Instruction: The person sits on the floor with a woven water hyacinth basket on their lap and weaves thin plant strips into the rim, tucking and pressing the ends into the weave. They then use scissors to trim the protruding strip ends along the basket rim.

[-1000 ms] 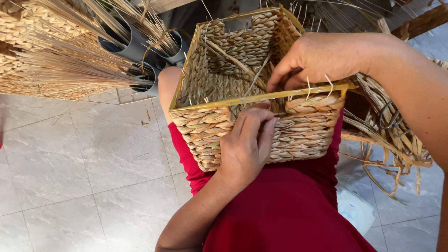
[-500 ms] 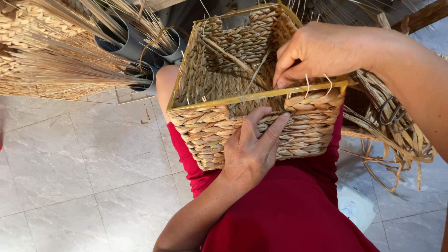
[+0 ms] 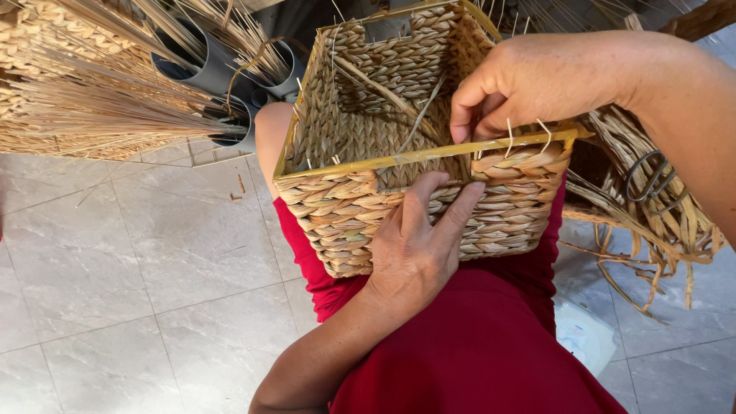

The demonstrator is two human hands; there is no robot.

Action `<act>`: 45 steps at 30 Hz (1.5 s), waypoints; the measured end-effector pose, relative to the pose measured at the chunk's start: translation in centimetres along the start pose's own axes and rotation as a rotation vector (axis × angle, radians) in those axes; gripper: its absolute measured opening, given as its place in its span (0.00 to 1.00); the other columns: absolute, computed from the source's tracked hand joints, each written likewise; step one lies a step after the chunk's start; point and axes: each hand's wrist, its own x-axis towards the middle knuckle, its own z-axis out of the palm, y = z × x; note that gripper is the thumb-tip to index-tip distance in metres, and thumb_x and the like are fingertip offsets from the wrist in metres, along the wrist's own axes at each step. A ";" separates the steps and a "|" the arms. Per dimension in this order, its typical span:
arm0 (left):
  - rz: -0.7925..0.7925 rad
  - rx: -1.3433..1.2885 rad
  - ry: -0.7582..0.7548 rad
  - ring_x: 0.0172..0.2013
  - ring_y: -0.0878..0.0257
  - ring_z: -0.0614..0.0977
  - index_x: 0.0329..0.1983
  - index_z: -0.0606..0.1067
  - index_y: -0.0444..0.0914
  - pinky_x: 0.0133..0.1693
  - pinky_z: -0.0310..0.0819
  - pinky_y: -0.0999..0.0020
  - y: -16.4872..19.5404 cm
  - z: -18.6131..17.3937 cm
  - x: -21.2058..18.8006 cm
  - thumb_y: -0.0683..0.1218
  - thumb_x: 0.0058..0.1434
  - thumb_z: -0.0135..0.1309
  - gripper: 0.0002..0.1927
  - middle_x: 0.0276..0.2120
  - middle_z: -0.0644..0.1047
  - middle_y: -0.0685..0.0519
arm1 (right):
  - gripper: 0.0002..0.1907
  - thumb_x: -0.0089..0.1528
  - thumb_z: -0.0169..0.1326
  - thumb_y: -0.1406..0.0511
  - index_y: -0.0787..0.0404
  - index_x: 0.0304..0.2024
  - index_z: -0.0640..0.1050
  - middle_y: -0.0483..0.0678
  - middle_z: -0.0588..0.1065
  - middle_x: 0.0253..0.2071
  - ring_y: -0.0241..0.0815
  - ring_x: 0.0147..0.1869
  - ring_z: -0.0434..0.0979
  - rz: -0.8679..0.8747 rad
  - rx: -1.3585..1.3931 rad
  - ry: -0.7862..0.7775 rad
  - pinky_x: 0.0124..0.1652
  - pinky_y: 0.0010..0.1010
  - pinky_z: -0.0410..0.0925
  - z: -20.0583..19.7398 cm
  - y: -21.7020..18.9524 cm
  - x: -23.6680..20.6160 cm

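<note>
Grey pipes (image 3: 201, 67) stand upright at the top left, with dry straw stalks (image 3: 100, 107) poking out of them and fanning over the pale tiled floor (image 3: 130, 268). Loose woven strips (image 3: 652, 222) lie in a tangle at the right, a wire ring (image 3: 650, 178) among them. A red garment (image 3: 475, 345) fills the bottom middle.

- Left hand (image 3: 418, 249): back of the hand faces the camera; the fingers (image 3: 420, 201) point upward and spread slightly, pressed flat, with the thumb out to the left.
- Left forearm: rises from the lower left, bare, with the wrist straight.
- Right hand (image 3: 529, 84): knuckles up, fingers curled downward, thumb and forefinger pinched together.
- Right forearm: enters from the upper right, bare, sloping down toward the hand.
</note>
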 end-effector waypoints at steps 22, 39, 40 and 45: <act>0.006 0.061 -0.014 0.48 0.54 0.81 0.64 0.75 0.44 0.50 0.79 0.60 -0.1 0.4 -0.4 0.38 0.58 0.59 0.28 0.57 0.67 0.46 | 0.12 0.55 0.58 0.75 0.60 0.41 0.82 0.44 0.83 0.30 0.31 0.33 0.77 0.020 0.224 -0.086 0.33 0.29 0.70 1.9 0.6 1.6; 0.033 -0.024 0.060 0.42 0.60 0.79 0.61 0.77 0.43 0.43 0.78 0.66 0.3 -0.3 0.1 0.37 0.62 0.62 0.23 0.53 0.71 0.51 | 0.12 0.56 0.61 0.73 0.61 0.42 0.88 0.44 0.84 0.30 0.32 0.34 0.78 0.004 0.111 -0.131 0.34 0.30 0.72 1.2 1.6 0.5; 0.062 -0.005 0.059 0.43 0.59 0.79 0.61 0.76 0.43 0.45 0.78 0.65 0.5 -0.1 0.3 0.37 0.62 0.61 0.23 0.53 0.71 0.51 | 0.13 0.56 0.62 0.73 0.61 0.42 0.88 0.44 0.83 0.30 0.33 0.34 0.76 -0.007 0.077 -0.133 0.34 0.30 0.73 1.2 1.8 0.4; 0.075 0.052 0.060 0.46 0.56 0.78 0.60 0.77 0.44 0.44 0.77 0.65 0.7 1.0 1.5 0.39 0.60 0.59 0.23 0.50 0.70 0.51 | 0.16 0.50 0.60 0.72 0.58 0.41 0.86 0.42 0.84 0.27 0.32 0.33 0.80 -0.024 0.102 -0.065 0.34 0.29 0.73 1.3 2.0 0.5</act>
